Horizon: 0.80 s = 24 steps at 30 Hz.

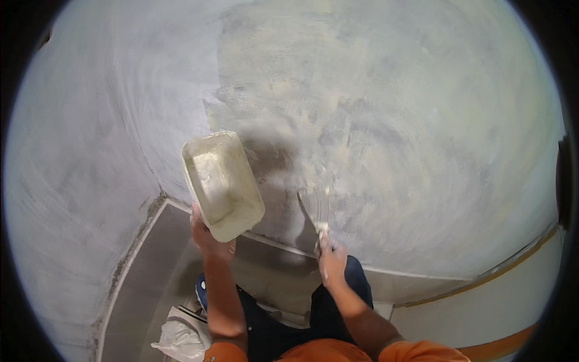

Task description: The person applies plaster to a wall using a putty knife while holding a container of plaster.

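My left hand (212, 240) grips a cream-coloured rectangular plastic tub (244, 199) by its near end, its open side tilted toward me. Whitish paste is smeared over the tub's walls and bottom. In my right hand (332, 258) is a putty knife (316, 208), fingers closed round its handle. Its broad blade points away from me and lies at or very close to the plastered wall (386, 151); actual contact I cannot make out. Fresh streaks and patches of filler show on the wall around the blade.
An adjoining wall (72, 181) meets this one in a corner at the left. Grey tiles (151, 253) with a pale edge run along the wall's foot. A white plastic bag (180, 339) lies at the lower left. An orange-brown strip (506, 262) borders a pale surface at the right.
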{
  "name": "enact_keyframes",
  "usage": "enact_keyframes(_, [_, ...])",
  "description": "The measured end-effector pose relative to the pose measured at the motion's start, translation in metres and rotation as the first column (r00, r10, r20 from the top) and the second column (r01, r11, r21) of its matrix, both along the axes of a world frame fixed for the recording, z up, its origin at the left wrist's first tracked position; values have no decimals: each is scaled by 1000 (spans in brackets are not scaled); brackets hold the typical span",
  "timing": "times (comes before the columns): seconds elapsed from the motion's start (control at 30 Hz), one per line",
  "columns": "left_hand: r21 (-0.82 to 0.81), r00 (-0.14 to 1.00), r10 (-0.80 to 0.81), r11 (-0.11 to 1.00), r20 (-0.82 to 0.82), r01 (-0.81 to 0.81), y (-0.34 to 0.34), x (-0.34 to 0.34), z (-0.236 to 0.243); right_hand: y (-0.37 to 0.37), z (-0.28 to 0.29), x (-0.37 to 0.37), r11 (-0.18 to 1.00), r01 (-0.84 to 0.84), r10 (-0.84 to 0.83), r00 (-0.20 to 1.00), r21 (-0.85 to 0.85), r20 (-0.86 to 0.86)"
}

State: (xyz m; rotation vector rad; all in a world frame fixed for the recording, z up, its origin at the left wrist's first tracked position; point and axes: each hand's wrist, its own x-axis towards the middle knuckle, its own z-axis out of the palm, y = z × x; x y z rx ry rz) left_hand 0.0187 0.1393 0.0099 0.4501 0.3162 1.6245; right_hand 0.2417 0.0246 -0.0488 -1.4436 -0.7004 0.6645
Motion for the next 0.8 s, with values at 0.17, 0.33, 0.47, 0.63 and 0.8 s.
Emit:
enact_keyframes(0.17, [202, 827, 275, 959, -490, -199, -27, 11, 1, 40, 69, 20, 997, -58, 47, 977, 50, 207])
enact_keyframes(0.33, [-149, 963, -65, 983, 263, 107, -67, 40, 0, 2, -21, 27, 985, 15, 11, 989, -171, 150])
enact_keyframes(0.47, [-209, 974, -69, 971, 218, 115, -81, 45, -31, -58, -16, 26, 916, -182, 76, 953, -356, -293])
enact_keyframes(0.63, [-220, 986, -140, 963, 84, 156, -79, 48, -33, -67, 27, 54, 966, -256, 242, 950, -46, -198])
enact_keyframes(0.8, [-194, 949, -313, 929, 43, 315, -71, 72, -105, -71, 75, 20, 909, -415, 371, 845, -33, -386])
